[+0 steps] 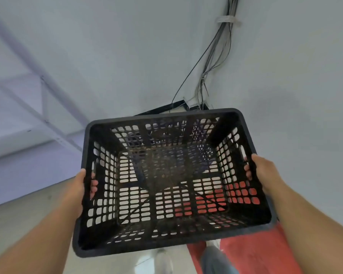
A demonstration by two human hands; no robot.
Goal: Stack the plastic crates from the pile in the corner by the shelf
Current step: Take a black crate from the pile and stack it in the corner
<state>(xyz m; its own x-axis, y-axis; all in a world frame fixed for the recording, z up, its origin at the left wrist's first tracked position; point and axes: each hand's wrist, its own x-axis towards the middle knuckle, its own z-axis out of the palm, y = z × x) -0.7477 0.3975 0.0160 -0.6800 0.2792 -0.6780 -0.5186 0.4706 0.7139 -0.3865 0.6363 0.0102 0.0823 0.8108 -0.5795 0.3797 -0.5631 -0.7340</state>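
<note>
The empty black crate, held in the air above the floor, looks light and stiff, best carried as now: left hand and right hand fingers hooked through its side handle slots.

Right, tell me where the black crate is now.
In the head view the black crate is held up in the lower centre, gripped by the left hand and right hand at its side handles, in front of the wall corner with the cables.

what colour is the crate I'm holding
Black crate, with lattice-perforated walls and floor; the head view shows it best.
</note>
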